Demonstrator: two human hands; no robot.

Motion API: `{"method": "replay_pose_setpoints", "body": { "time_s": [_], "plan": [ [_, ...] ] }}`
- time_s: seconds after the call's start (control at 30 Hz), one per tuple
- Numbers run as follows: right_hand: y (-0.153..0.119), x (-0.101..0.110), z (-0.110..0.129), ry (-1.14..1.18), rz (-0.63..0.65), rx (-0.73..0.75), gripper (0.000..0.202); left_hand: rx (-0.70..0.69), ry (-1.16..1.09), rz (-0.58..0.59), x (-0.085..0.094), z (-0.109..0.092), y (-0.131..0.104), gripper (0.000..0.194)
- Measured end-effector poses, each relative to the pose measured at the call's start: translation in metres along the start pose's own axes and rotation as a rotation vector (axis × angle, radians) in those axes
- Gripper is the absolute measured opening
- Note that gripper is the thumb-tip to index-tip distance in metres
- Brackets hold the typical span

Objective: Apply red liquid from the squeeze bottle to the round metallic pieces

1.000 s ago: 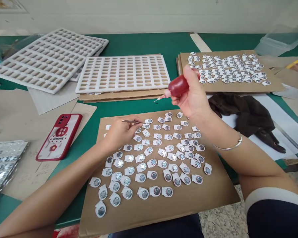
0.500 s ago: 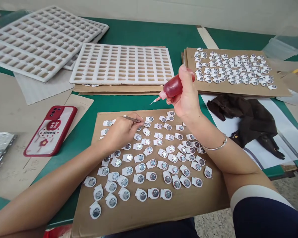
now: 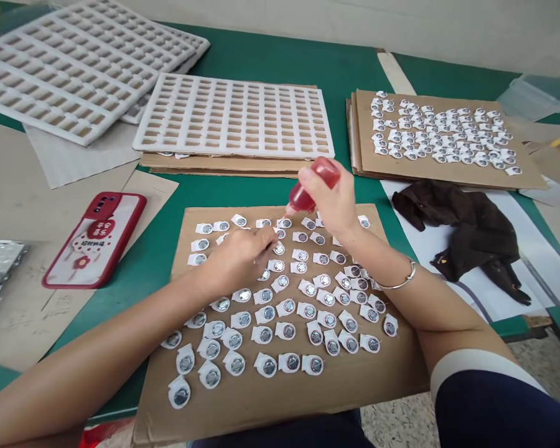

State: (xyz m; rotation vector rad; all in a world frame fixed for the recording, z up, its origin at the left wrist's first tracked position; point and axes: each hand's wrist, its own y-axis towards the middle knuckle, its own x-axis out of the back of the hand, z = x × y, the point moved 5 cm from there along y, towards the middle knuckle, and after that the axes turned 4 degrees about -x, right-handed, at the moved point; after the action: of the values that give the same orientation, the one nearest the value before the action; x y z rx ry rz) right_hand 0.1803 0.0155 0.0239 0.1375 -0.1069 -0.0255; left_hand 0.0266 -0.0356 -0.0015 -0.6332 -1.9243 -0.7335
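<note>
A cardboard sheet (image 3: 280, 398) bears several small round silver pieces on white tabs (image 3: 266, 364). My right hand (image 3: 332, 198) is wrapped round a small bottle of red liquid (image 3: 303, 191), tilted with its tip pointing down and left at a silver piece (image 3: 284, 223) near the sheet's back edge. Low over the sheet, just left of that tip, my left hand (image 3: 240, 258) is closed in a pinch. The tweezers it grips are mostly hidden behind its fingers.
White slotted trays (image 3: 233, 118) lie at the back and back left. A red-edged phone (image 3: 94, 239) is on the left. Another cardboard sheet with similar pieces (image 3: 448, 168) sits back right, behind a dark brown cloth (image 3: 466, 230).
My right hand has come down and left, bringing the bottle's tip from above the sheet to a silver piece. My left hand has shifted slightly and turned, so the tweezers are less visible.
</note>
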Motion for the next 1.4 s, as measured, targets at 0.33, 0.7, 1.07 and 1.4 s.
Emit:
{"method": "replay_pose_setpoints", "body": {
  "time_s": [0.33, 0.7, 1.07, 1.4],
  "plan": [
    [-0.007, -0.009, -0.005, -0.319, -0.022, 0.124, 0.034, -0.305, 0.408, 0.184, -0.011, -0.036, -0.009, 0.028],
    [-0.008, -0.014, -0.008, -0.329, 0.040, 0.126, 0.032, -0.371, 0.510, 0.105, -0.018, -0.042, -0.012, 0.026],
    [-0.010, -0.015, -0.008, -0.374, 0.061, 0.141, 0.032, -0.345, 0.435, 0.097, -0.018, -0.041, -0.013, 0.029],
    [-0.009, -0.015, -0.009, -0.378, 0.039, 0.166, 0.032, -0.341, 0.392, 0.049, -0.015, -0.042, -0.012, 0.028]
  ]
}}
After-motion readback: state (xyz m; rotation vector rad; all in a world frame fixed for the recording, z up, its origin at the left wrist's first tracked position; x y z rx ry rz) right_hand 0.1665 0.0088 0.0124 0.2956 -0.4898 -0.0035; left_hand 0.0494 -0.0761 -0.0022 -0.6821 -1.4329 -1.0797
